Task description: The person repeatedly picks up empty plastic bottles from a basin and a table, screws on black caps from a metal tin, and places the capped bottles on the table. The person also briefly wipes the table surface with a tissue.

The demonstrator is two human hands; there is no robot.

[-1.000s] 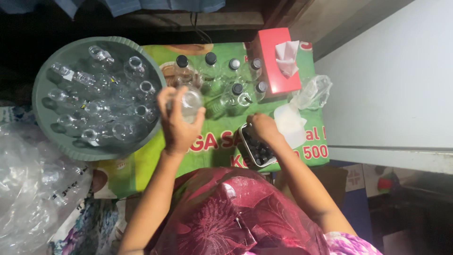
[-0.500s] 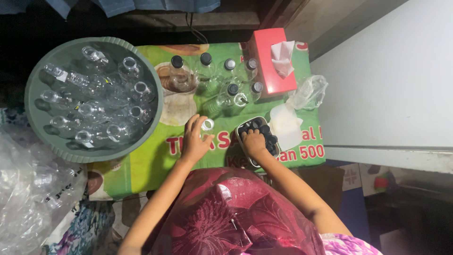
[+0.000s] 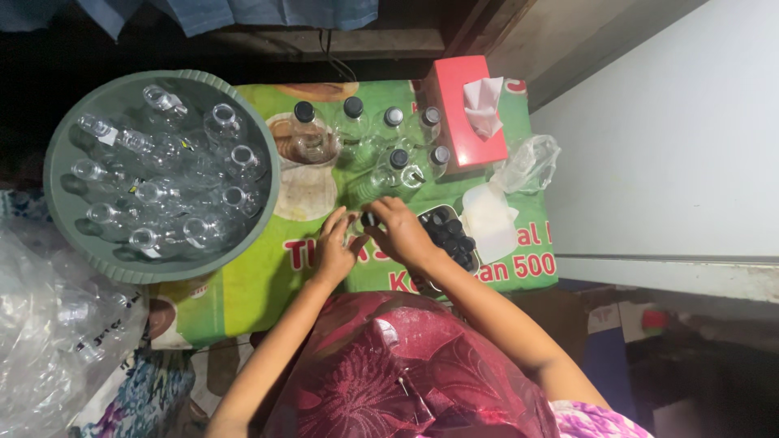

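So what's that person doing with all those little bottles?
The person's hands are together near the table's front edge. The left hand grips a small clear bottle while the right hand is at its top with a dark cap. Beside the right hand sits a tray of black caps. Capped bottles stand behind, by a red tissue box. A round grey basin holds uncapped bottles.

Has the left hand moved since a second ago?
Yes. The left hand came down from beside the grey basin of bottles toward the table's near edge, next to the right hand.
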